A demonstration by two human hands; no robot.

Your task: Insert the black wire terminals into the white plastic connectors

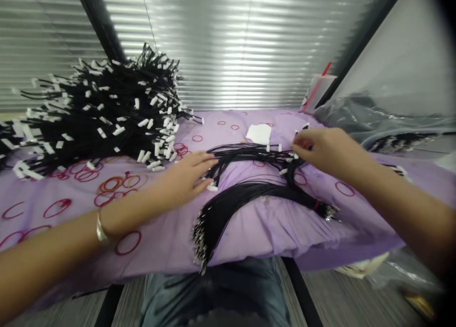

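My left hand (pixel 188 175) reaches in from the left, thumb and fingers apart, at the left end of a loose bunch of thin black cables (pixel 245 152). Its fingertips touch or hover just over the cables; which of the two is hard to see. At the bunch's right end, thumb and forefinger of my right hand (pixel 320 146) are pinched together by the white connectors, on what looks like a black cable end. Closer to me lies a thick curved bundle of black cables (pixel 245 196) with bare metal tips, tied near its right end by a red rubber band (pixel 316 204).
A big heap of black cables with white connectors (pixel 117 113) fills the table's left back. Red rubber bands (pixel 85 171) are scattered over the purple cloth (pixel 249 244). A white paper scrap (pixel 259 133), a cup with red straw (pixel 317 92) and plastic bags (pixel 384 120) stand farther back.
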